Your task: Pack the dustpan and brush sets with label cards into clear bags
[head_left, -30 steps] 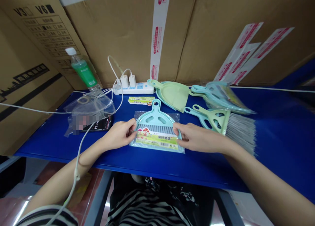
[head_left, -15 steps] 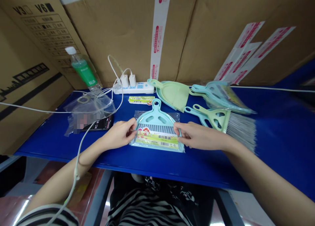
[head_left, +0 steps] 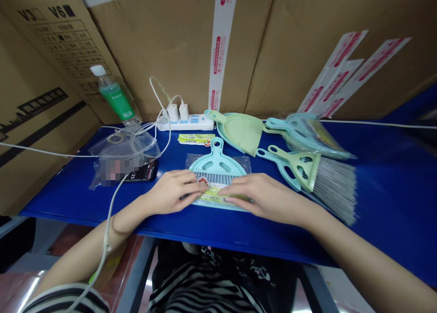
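Note:
A light-blue dustpan and brush set in a clear plastic bag (head_left: 216, 164) lies on the blue table (head_left: 375, 190) in front of me. My left hand (head_left: 172, 191) lies flat on the bag's lower left, fingers stretched toward the middle. My right hand (head_left: 259, 195) lies flat on the lower right, fingers pointing left over the yellow-green label (head_left: 213, 194). The fingertips of both hands nearly meet on the label. Neither hand grips anything.
A green dustpan (head_left: 242, 131), a green brush with grey bristles (head_left: 317, 174) and bagged blue sets (head_left: 307, 133) lie to the right. A loose label (head_left: 196, 139), power strip (head_left: 186, 121), phone (head_left: 141, 172), empty bags (head_left: 124, 147) and a bottle (head_left: 114, 97) sit left. Cardboard boxes (head_left: 290, 40) form the back wall.
Both hands have moved from the bag's side edges inward onto its lower part and now lie flat over the label.

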Tool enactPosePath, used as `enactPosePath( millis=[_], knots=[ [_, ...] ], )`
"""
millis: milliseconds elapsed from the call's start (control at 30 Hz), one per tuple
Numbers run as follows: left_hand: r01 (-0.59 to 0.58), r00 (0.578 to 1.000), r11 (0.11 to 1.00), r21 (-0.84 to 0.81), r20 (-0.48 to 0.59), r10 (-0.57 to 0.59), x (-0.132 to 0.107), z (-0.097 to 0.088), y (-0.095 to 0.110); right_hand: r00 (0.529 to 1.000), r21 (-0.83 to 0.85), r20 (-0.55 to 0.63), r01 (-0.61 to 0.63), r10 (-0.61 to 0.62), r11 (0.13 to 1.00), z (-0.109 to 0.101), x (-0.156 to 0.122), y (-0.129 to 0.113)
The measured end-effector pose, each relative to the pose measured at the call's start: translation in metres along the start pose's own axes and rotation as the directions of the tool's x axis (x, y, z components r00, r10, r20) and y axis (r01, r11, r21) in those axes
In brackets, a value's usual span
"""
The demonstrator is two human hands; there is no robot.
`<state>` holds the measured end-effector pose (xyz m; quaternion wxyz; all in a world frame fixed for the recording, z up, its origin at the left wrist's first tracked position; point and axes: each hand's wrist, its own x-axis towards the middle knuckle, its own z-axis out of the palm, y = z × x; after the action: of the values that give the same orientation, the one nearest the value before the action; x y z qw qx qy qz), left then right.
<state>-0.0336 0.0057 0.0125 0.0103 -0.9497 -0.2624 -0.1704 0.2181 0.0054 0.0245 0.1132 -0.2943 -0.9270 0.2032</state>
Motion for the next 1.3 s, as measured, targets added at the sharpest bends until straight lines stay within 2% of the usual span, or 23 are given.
enactPosePath(
  millis=[67,167,367,533,733,1033,1200,1300],
  knots=[
    [-0.062,0.996,0.996,0.063,0.061,0.058,0.0,0.003,-0.001,0.999,-0.075,0.014,0.03,-0.029,0.997,0.006,0.003,0.001],
    [-0.1,0.988,0.986,0.134,0.13,0.083,-0.001,0.007,-0.003,0.999,-0.154,0.036,0.029,-0.024,0.988,0.01,0.005,0.003],
    [-0.107,0.987,0.985,0.136,0.135,0.089,-0.002,0.006,-0.005,0.992,-0.155,0.108,-0.043,0.061,0.987,-0.001,-0.002,0.005],
    [-0.028,0.991,0.994,0.108,0.131,0.013,-0.002,0.002,-0.005,0.972,-0.169,0.147,-0.156,0.182,0.973,-0.014,-0.013,0.005],
    [0.095,0.983,0.995,0.037,0.154,-0.099,-0.005,-0.005,-0.008,0.924,-0.116,0.213,-0.3,0.318,0.947,-0.024,-0.02,0.012],
    [0.239,0.955,0.971,-0.012,0.184,-0.233,-0.003,-0.014,-0.009,0.917,0.004,0.245,-0.326,0.315,0.945,-0.021,-0.009,0.013],
    [0.33,0.922,0.944,-0.026,0.221,-0.317,-0.001,-0.012,-0.005,0.892,-0.068,0.224,-0.389,0.394,0.919,-0.014,-0.005,0.006],
    [0.369,0.904,0.929,-0.008,0.234,-0.358,-0.002,-0.008,-0.005,0.897,-0.057,0.192,-0.395,0.399,0.917,-0.01,-0.005,0.005]
  ],
)
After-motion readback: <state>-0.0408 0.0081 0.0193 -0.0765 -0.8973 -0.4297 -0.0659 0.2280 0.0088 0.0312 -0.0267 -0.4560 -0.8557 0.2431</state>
